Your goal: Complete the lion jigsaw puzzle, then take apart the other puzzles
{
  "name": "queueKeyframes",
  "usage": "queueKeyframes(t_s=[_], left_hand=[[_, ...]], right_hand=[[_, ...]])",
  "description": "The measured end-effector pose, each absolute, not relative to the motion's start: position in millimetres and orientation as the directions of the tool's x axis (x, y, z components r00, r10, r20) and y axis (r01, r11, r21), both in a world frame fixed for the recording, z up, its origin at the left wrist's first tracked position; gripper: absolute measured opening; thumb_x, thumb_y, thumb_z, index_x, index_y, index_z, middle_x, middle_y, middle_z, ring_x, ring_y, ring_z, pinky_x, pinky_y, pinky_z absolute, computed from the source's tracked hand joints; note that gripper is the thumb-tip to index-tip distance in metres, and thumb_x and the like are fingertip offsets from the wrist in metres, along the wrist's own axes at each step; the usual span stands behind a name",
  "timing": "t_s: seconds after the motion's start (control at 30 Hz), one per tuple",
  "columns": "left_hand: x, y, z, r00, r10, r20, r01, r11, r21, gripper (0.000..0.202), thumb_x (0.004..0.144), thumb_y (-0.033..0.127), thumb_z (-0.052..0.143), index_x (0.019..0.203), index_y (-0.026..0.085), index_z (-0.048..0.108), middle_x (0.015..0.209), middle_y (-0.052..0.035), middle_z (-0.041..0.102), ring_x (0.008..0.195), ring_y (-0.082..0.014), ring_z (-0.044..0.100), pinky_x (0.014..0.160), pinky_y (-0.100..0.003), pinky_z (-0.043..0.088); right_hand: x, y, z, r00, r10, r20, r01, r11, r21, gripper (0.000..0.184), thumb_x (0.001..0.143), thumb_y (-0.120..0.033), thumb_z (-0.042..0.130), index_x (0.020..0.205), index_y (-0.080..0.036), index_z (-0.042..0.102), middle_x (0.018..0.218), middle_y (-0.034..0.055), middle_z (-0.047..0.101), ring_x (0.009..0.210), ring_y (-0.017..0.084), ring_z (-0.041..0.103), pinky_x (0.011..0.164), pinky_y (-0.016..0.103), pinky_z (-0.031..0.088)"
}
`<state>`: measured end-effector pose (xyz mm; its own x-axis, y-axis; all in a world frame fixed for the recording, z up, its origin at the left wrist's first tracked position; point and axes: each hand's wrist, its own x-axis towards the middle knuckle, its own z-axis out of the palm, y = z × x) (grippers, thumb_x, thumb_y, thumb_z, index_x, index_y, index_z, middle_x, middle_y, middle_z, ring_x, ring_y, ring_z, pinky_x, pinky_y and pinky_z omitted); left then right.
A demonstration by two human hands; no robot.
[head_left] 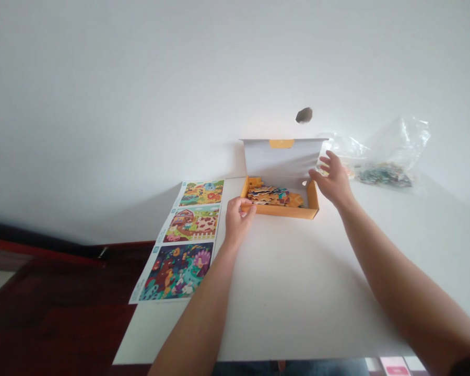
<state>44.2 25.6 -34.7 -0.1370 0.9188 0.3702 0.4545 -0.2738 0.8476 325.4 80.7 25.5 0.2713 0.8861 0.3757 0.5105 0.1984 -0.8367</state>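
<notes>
A yellow cardboard box point(285, 211) stands on the white table with its lid point(282, 159) raised, grey inside. Puzzle pieces point(270, 195) lie heaped in it, mostly toward the left. At the box's front left corner, my left hand point(238, 216) pinches the wall between thumb and fingers. My right hand point(332, 178) is just right of the box near the lid's right edge, fingers spread and holding nothing; whether its thumb touches the box I cannot tell.
Left of the box lies a sheet point(172, 243) with three coloured animal pictures. Clear plastic bags point(395, 151) of puzzle pieces rest behind my right hand. The white wall point(219, 78) with a dark hole point(304, 115) rises behind the table point(297, 292). Dark red floor shows at left.
</notes>
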Motion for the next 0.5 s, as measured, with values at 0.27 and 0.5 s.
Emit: queueKeyframes(t_s=[0.27, 0.5], left_hand=[[44.2, 30.0, -39.3, -0.272, 0.92, 0.282, 0.222, -0.225, 0.949, 0.039, 0.074, 0.022, 0.068, 0.111, 0.023, 0.054, 0.112, -0.0056, 0.063, 0.098, -0.0177, 0.061, 0.071, -0.024, 0.048], [41.8, 35.7, -39.4, -0.364, 0.919, 0.151, -0.08, -0.193, 0.978, 0.024, 0.077, 0.029, 0.061, 0.097, 0.018, 0.07, 0.1, -0.0064, 0.072, 0.096, -0.0216, 0.066, 0.083, -0.031, 0.05]], right_hand=[[331.3, 72.7, 39.8, 0.227, 0.906, 0.357, 0.44, 0.232, -0.867, 0.024, 0.066, -0.021, 0.054, 0.079, -0.015, 0.073, 0.088, 0.0087, 0.075, 0.086, 0.025, 0.069, 0.082, 0.041, 0.053], [329.5, 63.8, 58.1, 0.135, 0.968, 0.21, 0.534, 0.107, -0.838, 0.024, 0.07, -0.025, 0.058, 0.085, -0.017, 0.075, 0.086, 0.0073, 0.074, 0.085, 0.024, 0.068, 0.079, 0.038, 0.053]])
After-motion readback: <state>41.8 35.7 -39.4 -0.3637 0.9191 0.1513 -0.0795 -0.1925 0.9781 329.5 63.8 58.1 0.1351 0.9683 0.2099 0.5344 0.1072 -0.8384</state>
